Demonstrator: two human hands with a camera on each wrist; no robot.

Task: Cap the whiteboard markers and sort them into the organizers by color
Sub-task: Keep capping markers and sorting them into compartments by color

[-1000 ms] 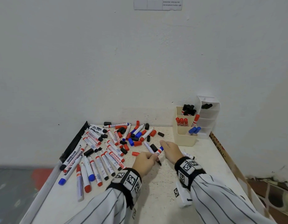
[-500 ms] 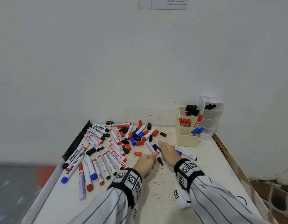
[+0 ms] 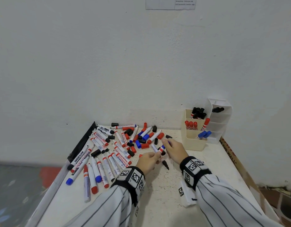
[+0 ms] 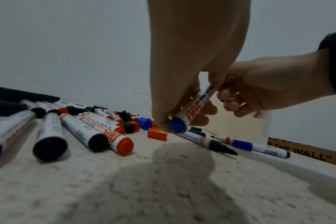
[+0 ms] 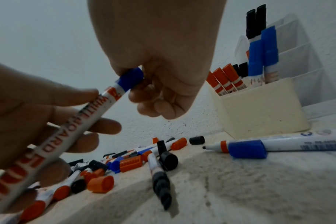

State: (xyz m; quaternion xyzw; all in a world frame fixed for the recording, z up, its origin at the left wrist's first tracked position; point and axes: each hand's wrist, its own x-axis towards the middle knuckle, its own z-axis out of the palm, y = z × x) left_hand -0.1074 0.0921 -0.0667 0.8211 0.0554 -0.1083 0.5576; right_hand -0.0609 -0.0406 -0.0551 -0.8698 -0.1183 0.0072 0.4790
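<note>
Since a second ago I have lifted the blue marker [image 5: 82,119] clear of the tabletop [image 3: 198,163]; it was lying there under my fingers. The bare stretch of tabletop nearest me gives room to move, with the loose markers and caps [image 3: 115,145] crowding the back left and the organizers [image 3: 194,141] at the back right by the wall. My left hand [image 3: 148,162] grips the barrel; my right hand [image 3: 174,149] pinches its blue cap [image 5: 129,80] at the tip
</note>
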